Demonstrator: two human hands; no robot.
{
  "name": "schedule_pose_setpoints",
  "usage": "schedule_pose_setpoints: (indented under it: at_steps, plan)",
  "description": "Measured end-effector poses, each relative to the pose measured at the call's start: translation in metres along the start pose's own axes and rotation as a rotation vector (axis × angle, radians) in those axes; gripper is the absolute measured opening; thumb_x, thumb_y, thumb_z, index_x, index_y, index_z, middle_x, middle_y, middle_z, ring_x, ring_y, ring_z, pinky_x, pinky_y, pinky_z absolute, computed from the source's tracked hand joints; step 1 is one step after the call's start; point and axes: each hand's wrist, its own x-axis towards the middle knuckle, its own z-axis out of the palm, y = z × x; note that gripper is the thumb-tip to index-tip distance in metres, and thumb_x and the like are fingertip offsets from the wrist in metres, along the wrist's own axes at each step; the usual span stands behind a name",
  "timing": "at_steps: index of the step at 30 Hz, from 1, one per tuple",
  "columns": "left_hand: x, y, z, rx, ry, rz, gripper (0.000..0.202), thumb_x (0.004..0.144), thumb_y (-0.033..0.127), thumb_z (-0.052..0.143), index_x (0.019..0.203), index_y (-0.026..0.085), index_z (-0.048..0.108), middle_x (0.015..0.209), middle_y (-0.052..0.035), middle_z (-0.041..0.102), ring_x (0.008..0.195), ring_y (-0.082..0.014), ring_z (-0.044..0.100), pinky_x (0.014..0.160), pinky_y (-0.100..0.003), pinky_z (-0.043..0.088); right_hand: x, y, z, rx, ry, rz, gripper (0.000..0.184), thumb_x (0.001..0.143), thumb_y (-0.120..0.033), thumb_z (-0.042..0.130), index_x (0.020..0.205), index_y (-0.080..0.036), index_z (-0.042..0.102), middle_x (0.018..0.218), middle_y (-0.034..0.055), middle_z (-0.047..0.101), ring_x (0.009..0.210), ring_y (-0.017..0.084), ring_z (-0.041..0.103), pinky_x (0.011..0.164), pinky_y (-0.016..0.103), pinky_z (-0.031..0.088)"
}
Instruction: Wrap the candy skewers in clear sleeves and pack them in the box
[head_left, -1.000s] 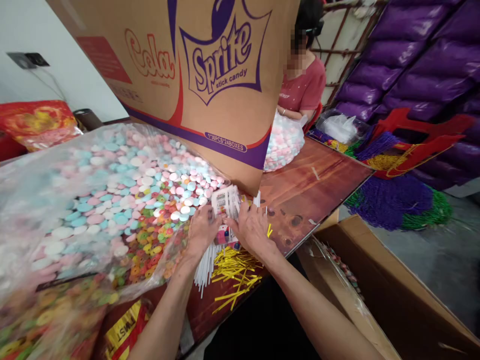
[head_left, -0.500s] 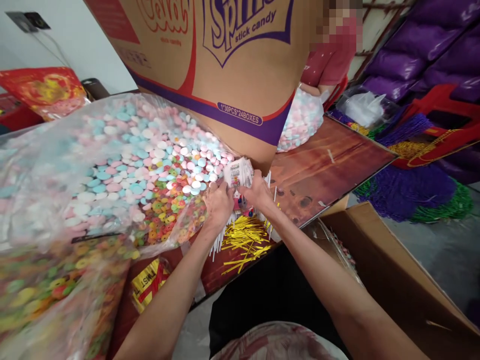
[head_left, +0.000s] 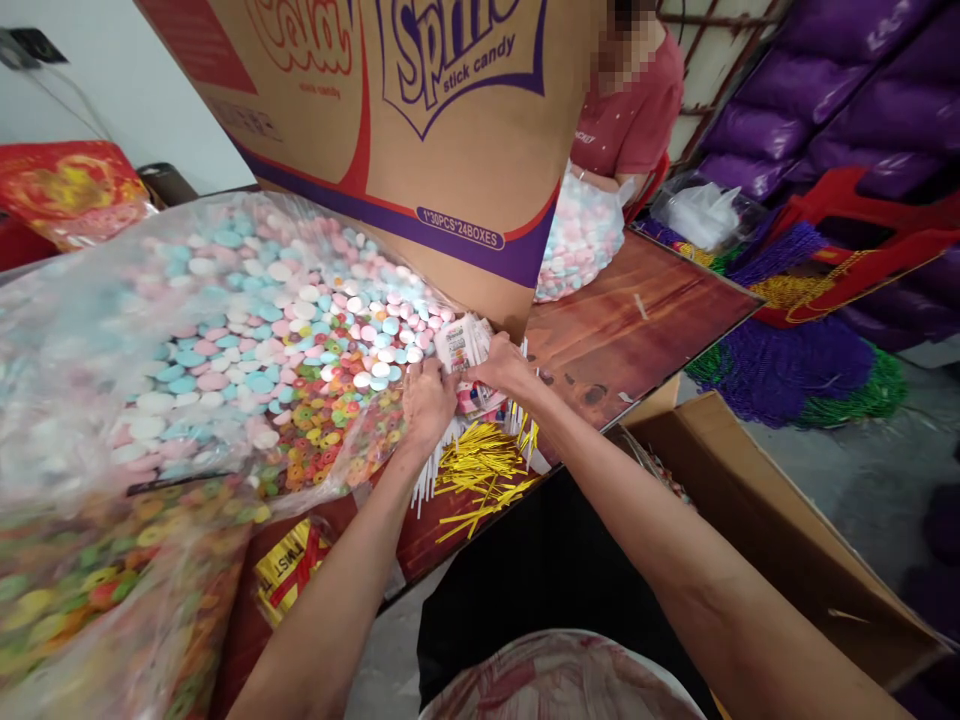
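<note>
Close to the table's front edge, a stack of small white printed packets (head_left: 455, 347) fans out between my two hands. My left hand (head_left: 430, 400) is closed at the stack's near left corner, the thumb pressed on it. Across the near right side, my right hand (head_left: 506, 367) grips the same stack with curled fingers. Below the hands lies a pink printed piece (head_left: 480, 399), partly covered. Gold twist ties (head_left: 484, 455) are heaped nearer to me, with thin white sticks (head_left: 426, 478) beside them. Left of my hands, an open clear bag holds pastel candies (head_left: 259, 383) and ring-shaped candies (head_left: 319, 440).
A large carton (head_left: 465, 150) stands behind the stack. A yellow twist-tie pack (head_left: 289, 570) lies by my left forearm. An open cardboard box (head_left: 742, 480) sits below the table's right side. Across the table, a person in a red shirt (head_left: 637, 115) sits behind a candy bag (head_left: 577, 240).
The view has shifted slightly, so the carton and table appear further left. Both hands stay on the packet stack, and more of the pink piece beneath them shows.
</note>
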Motion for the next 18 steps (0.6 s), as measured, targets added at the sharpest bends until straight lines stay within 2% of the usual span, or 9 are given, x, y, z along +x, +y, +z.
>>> schedule_pose_setpoints:
  at_steps: [4,6,8,11,15,18]
  plan:
    - [0.000,-0.001,0.003,0.002,0.026,0.012,0.022,0.089,0.030,0.059,0.105,0.017,0.064,0.111,-0.0147,0.065,0.115,-0.0309,0.056,0.097,-0.043,0.045,0.009,0.008,0.004,0.166,-0.056,0.052,0.029,0.063,-0.024,0.077,0.086,-0.012,0.066,0.079,0.0054,0.069,0.072,0.022,0.068,0.058,0.025,0.050]
    - [-0.001,-0.002,0.003,0.016,0.022,0.026,0.020,0.090,0.030,0.057,0.104,0.017,0.064,0.110,-0.0153,0.065,0.115,-0.0307,0.056,0.098,-0.042,0.045,0.009,0.008,0.006,0.186,-0.073,0.066,0.023,0.064,-0.023,0.075,0.081,-0.011,0.066,0.069,0.0035,0.066,0.062,0.019,0.065,0.051,0.024,0.047]
    - [-0.001,-0.003,0.001,0.027,0.008,0.027,0.019,0.090,0.029,0.055,0.101,0.017,0.064,0.108,-0.0153,0.065,0.113,-0.0304,0.057,0.097,-0.041,0.045,0.007,0.004,0.007,0.174,-0.081,0.073,0.022,0.064,-0.023,0.073,0.080,-0.009,0.067,0.066,0.0039,0.065,0.060,0.019,0.064,0.051,0.024,0.047]
    - [-0.001,-0.006,-0.001,-0.002,-0.002,0.015,0.016,0.090,0.029,0.055,0.098,0.018,0.064,0.107,-0.0143,0.064,0.111,-0.0297,0.058,0.095,-0.041,0.046,0.003,-0.004,0.007,0.101,-0.059,0.039,0.029,0.062,-0.022,0.072,0.089,-0.011,0.070,0.076,0.0047,0.069,0.074,0.022,0.068,0.062,0.026,0.051]
    - [0.000,-0.011,-0.002,-0.062,-0.004,0.019,0.014,0.088,0.028,0.057,0.097,0.020,0.064,0.104,-0.0121,0.065,0.110,-0.0279,0.058,0.095,-0.039,0.046,-0.001,-0.012,0.005,-0.056,0.011,-0.002,0.051,0.057,-0.025,0.074,0.108,-0.018,0.069,0.104,0.0103,0.071,0.109,0.033,0.064,0.086,0.038,0.052]
    - [0.002,-0.013,-0.001,-0.071,-0.004,0.018,0.014,0.087,0.027,0.058,0.097,0.019,0.064,0.103,-0.0121,0.065,0.109,-0.0279,0.059,0.094,-0.038,0.046,-0.001,-0.012,0.004,-0.133,0.003,-0.028,0.058,0.058,-0.029,0.074,0.115,-0.020,0.067,0.113,0.0136,0.070,0.117,0.037,0.060,0.091,0.043,0.051]
